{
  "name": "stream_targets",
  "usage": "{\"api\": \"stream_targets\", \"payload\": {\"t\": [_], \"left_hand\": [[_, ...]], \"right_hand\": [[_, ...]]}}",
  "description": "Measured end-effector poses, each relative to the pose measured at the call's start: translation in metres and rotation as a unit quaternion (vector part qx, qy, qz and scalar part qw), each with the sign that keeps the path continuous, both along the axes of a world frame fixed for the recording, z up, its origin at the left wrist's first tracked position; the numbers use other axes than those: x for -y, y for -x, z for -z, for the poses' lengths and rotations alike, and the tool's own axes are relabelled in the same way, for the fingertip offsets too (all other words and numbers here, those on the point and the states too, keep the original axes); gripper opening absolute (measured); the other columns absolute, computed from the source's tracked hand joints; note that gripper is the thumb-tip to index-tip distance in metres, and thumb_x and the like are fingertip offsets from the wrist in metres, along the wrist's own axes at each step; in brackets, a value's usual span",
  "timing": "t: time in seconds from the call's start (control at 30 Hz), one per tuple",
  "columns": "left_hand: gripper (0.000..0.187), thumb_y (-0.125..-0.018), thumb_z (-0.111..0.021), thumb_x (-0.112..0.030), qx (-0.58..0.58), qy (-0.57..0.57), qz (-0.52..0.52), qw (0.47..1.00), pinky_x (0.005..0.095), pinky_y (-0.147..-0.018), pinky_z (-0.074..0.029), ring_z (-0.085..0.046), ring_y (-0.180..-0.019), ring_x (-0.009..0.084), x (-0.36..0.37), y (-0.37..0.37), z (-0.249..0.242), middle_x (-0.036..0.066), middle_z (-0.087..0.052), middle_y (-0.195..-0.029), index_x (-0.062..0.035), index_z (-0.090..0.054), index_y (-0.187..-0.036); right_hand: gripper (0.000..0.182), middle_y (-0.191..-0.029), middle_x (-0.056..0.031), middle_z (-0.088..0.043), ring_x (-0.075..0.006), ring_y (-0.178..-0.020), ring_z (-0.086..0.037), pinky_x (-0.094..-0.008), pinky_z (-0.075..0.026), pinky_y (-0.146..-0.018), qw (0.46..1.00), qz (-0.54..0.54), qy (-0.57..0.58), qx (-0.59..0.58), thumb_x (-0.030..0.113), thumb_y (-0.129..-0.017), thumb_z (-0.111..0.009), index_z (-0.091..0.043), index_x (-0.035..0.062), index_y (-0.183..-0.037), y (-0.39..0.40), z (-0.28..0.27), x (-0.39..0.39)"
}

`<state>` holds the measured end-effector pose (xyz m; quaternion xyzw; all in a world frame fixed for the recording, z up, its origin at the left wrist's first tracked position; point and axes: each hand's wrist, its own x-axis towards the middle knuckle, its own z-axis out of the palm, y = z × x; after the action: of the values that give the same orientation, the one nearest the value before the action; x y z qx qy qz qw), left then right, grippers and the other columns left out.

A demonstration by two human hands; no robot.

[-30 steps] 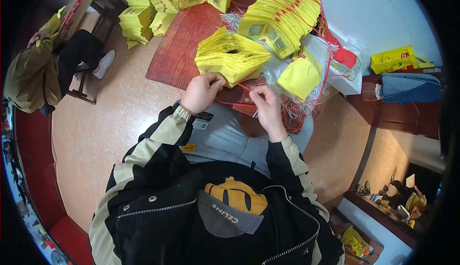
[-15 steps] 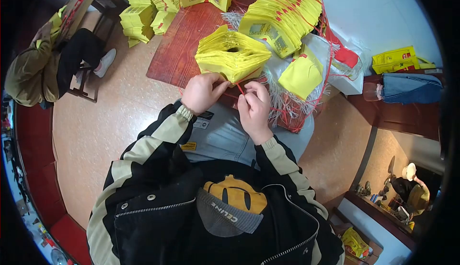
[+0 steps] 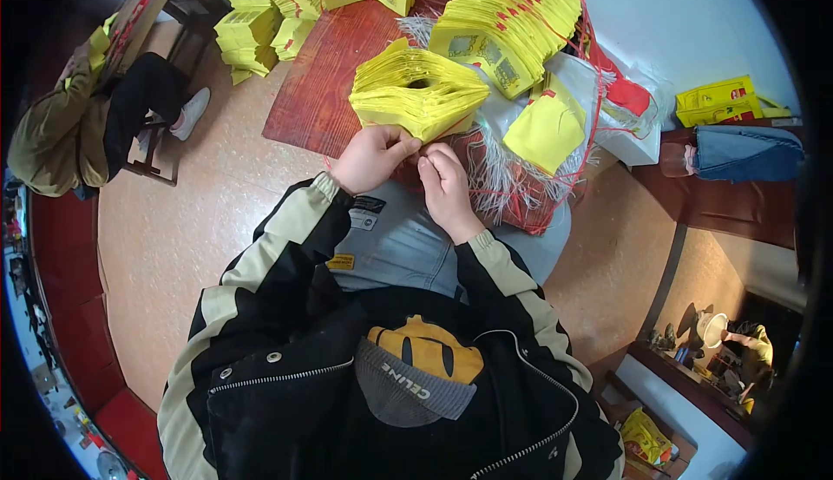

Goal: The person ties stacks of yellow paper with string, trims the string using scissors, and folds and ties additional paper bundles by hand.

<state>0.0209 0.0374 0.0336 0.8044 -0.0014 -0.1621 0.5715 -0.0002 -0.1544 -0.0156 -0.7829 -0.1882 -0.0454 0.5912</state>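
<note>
A thick fanned bundle of yellow paper sheets (image 3: 416,102) rests at the front of the red wooden board, its near corner pointing at me. My left hand (image 3: 371,161) pinches that corner from the left, thumb on top. Close beside it, my right hand (image 3: 447,189) has its thumb and fingertips pressed together just below the corner. The red string seen in its fingers earlier is mostly hidden now. To the right, a yellow sheet (image 3: 545,134) lies over loose white strings (image 3: 508,167).
Long stacks of printed yellow paper (image 3: 512,24) fill the back of the red board (image 3: 321,72). More yellow stacks (image 3: 247,37) stand behind it to the left. A co-worker (image 3: 65,137) sits at far left. Blue denim (image 3: 748,154) lies on a cabinet at right.
My right hand has moved left and up to the bundle's near corner, closing the gap to my left hand. The red string between them has dropped from sight. My left hand stays on the bundle.
</note>
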Motion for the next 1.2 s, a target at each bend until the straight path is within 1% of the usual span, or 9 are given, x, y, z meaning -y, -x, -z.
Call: {"api": "stream_targets", "payload": {"t": [0.07,0.13,0.27,0.67,0.77,0.87,0.93,1.03,1.2], "left_hand": [[0.022,-0.104,-0.07,-0.02,-0.033,0.04,0.016,0.999,0.0318,-0.07,-0.057,-0.068,-0.075,0.0119,-0.001,0.001,-0.001,0.005,-0.074,-0.085,0.0007,-0.076,-0.099],[0.02,-0.102,-0.069,-0.018,0.097,-0.044,0.041,0.993,0.0357,-0.074,-0.057,-0.074,-0.077,0.0206,0.001,0.005,-0.013,0.012,-0.076,-0.084,-0.0001,-0.077,-0.101],[0.019,-0.101,-0.07,-0.018,0.109,-0.056,0.058,0.991,0.0355,-0.073,-0.057,-0.073,-0.076,0.0215,-0.003,0.003,-0.017,0.012,-0.076,-0.084,-0.0005,-0.077,-0.102],[0.017,-0.101,-0.071,-0.017,0.12,-0.062,0.01,0.991,0.0354,-0.077,-0.055,-0.07,-0.081,0.023,-0.009,0.007,-0.01,0.012,-0.072,-0.087,-0.0007,-0.077,-0.102],[0.015,-0.1,-0.073,-0.016,0.109,-0.013,-0.016,0.994,0.0352,-0.078,-0.054,-0.068,-0.082,0.0235,-0.007,0.013,-0.01,0.012,-0.072,-0.088,-0.0021,-0.078,-0.102],[0.013,-0.096,-0.077,-0.016,0.106,0.014,-0.011,0.994,0.0365,-0.082,-0.053,-0.067,-0.089,0.0242,-0.006,0.016,-0.008,0.008,-0.072,-0.09,-0.0048,-0.08,-0.101],[0.013,-0.092,-0.081,-0.015,0.294,-0.093,0.044,0.95,0.0367,-0.088,-0.052,-0.066,-0.097,0.0244,-0.005,0.015,-0.008,0.005,-0.073,-0.093,-0.0078,-0.082,-0.103],[0.015,-0.09,-0.082,-0.013,0.314,-0.074,0.036,0.946,0.0373,-0.095,-0.051,-0.065,-0.104,0.0252,-0.002,0.016,-0.004,0.003,-0.076,-0.101,-0.0091,-0.083,-0.105],[0.016,-0.091,-0.08,-0.009,0.311,-0.018,0.071,0.948,0.038,-0.096,-0.053,-0.067,-0.106,0.0258,0.0,0.017,0.005,0.006,-0.078,-0.112,-0.0079,-0.083,-0.107]], "right_hand": [[0.017,-0.096,-0.0172,-0.06,-0.0367,-0.091,-0.06,-0.0417,-0.05,-0.083,1.0,-0.003,0.006,-0.011,0.01,-0.103,-0.061,-0.059,-0.0037,-0.092,-0.001,0.0,-0.001],[0.02,-0.093,-0.0169,-0.057,-0.0365,-0.088,-0.058,-0.0424,-0.048,-0.081,1.0,-0.013,0.002,-0.015,0.011,-0.104,-0.06,-0.056,-0.0036,-0.09,-0.002,0.002,-0.002],[0.022,-0.092,-0.0169,-0.055,-0.0366,-0.087,-0.057,-0.0427,-0.048,-0.081,0.999,-0.028,-0.005,-0.024,0.012,-0.105,-0.059,-0.054,-0.0037,-0.089,-0.001,-0.003,-0.002],[0.017,-0.096,-0.0185,-0.062,-0.0379,-0.091,-0.062,-0.0415,-0.05,-0.084,0.999,0.012,-0.003,-0.039,0.009,-0.104,-0.06,-0.059,-0.005,-0.093,-0.006,0.006,-0.003],[0.017,-0.096,-0.019,-0.062,-0.0388,-0.091,-0.062,-0.0427,-0.05,-0.083,1.0,0.021,0.01,-0.013,0.008,-0.103,-0.06,-0.059,-0.0052,-0.093,-0.007,0.006,-0.004],[0.016,-0.095,-0.0192,-0.062,-0.0396,-0.09,-0.062,-0.0437,-0.05,-0.082,0.998,0.02,0.027,-0.047,0.008,-0.103,-0.059,-0.059,-0.0053,-0.094,-0.007,0.005,-0.005],[0.016,-0.096,-0.0195,-0.062,-0.0402,-0.089,-0.062,-0.0447,-0.05,-0.08,0.999,0.027,0.01,-0.03,0.008,-0.103,-0.059,-0.059,-0.0054,-0.094,-0.008,0.001,-0.009],[0.015,-0.096,-0.0197,-0.062,-0.04,-0.09,-0.062,-0.0452,-0.05,-0.08,1.0,0.025,-0.005,-0.009,0.008,-0.102,-0.059,-0.059,-0.0051,-0.095,-0.007,-0.002,-0.012],[0.012,-0.099,-0.0192,-0.063,-0.0389,-0.092,-0.063,-0.0437,-0.051,-0.083,1.0,0.005,-0.005,-0.025,0.007,-0.101,-0.059,-0.062,-0.0049,-0.101,-0.009,0.004,-0.006]]}}
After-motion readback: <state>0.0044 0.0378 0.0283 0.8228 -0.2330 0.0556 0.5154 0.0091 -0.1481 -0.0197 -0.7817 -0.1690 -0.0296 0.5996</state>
